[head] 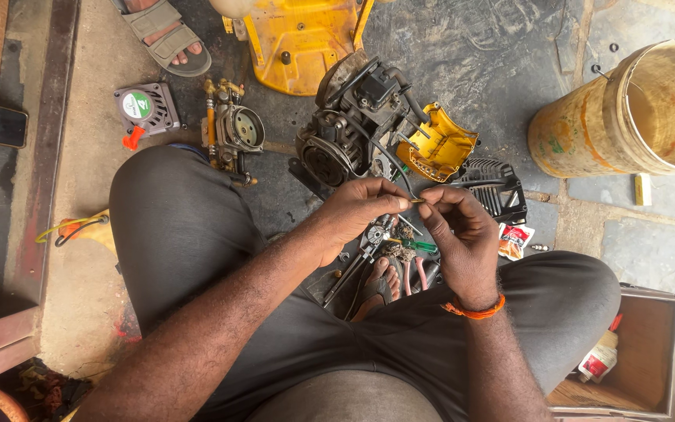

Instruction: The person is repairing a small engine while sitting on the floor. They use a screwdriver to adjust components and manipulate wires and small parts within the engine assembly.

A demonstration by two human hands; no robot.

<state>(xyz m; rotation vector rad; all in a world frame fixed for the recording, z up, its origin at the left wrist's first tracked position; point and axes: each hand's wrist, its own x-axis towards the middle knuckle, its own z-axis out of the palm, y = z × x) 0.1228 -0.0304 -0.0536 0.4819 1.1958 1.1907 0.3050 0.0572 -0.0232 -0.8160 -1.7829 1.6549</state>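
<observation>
Hands: left hand (357, 212) and right hand (456, 228) are pinched shut on small brass part (416, 202), frame centre.
Engine (353, 125): set just above.

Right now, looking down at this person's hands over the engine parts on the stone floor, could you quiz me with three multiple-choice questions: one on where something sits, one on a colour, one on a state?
1. Where is the large worn yellowish plastic bucket?
A. upper right
B. lower left
C. between the knees

2. What colour is the thread band on the right wrist?
A. blue
B. orange
C. white

3. How do the left hand and right hand stand?
A. flat on the floor
B. far apart
C. fingertips pinched on a small thin brass-coloured part

Answers: 1 A, it stands on the floor at upper right. 2 B, it shows orange. 3 C, both hands' fingertips meet at the part.
</observation>
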